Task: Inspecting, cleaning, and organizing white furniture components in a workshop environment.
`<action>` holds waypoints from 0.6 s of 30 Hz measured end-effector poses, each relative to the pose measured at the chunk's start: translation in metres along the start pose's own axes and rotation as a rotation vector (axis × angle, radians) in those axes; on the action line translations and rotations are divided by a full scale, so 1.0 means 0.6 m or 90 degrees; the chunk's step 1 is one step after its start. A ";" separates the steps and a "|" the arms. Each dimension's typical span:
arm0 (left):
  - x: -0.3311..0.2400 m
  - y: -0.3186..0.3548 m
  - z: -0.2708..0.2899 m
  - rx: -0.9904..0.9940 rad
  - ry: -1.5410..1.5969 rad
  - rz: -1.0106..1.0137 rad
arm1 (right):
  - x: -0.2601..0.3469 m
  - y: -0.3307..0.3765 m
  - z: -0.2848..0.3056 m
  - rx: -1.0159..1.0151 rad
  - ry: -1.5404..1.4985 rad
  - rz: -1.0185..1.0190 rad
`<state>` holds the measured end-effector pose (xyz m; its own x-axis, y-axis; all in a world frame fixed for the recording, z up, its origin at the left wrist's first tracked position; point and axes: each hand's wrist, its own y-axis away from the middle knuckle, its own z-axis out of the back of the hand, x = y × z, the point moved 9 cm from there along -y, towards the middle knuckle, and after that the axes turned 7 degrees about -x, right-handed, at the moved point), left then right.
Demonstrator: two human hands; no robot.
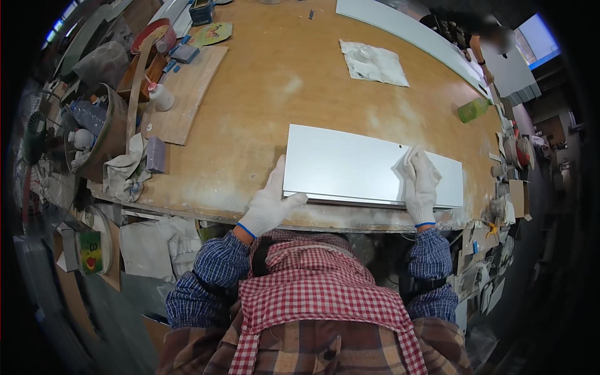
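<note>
A long glossy white panel, with a small dark hole near its far edge, lies on the near part of the worktable. My left hand, in a white knit glove, grips the panel's left end, its thumb at the near corner and its fingers along the side. Toward the right end, my right hand, gloved alike, presses on the panel's top face. Its fingers are bent and held together; whatever is under them is hidden.
The wooden worktable carries a white cloth, a green bottle and a long white board. At left are a white squeeze bottle, a purple-grey block and a bin. Another person's hand rests at the far right edge.
</note>
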<state>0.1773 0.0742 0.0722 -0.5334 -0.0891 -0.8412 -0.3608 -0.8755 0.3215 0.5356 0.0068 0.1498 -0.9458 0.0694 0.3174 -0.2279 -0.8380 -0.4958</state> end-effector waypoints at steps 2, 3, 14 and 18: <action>0.008 0.004 -0.003 -0.008 -0.013 -0.011 | 0.067 -0.003 -0.042 0.070 0.035 0.102; 0.014 0.005 -0.004 -0.002 -0.015 -0.009 | 0.092 -0.006 -0.066 0.108 0.026 0.120; 0.036 -0.007 -0.019 0.016 -0.045 0.041 | 0.423 -0.037 -0.162 0.196 -0.198 0.412; 0.144 -0.019 -0.080 0.142 0.062 -0.006 | 0.453 0.039 -0.110 0.348 -0.349 0.433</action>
<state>0.1724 0.0537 -0.0251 -0.4566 -0.1363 -0.8791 -0.5316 -0.7505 0.3925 0.2577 0.0417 0.1708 -0.5685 -0.6528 0.5007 0.5820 -0.7492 -0.3161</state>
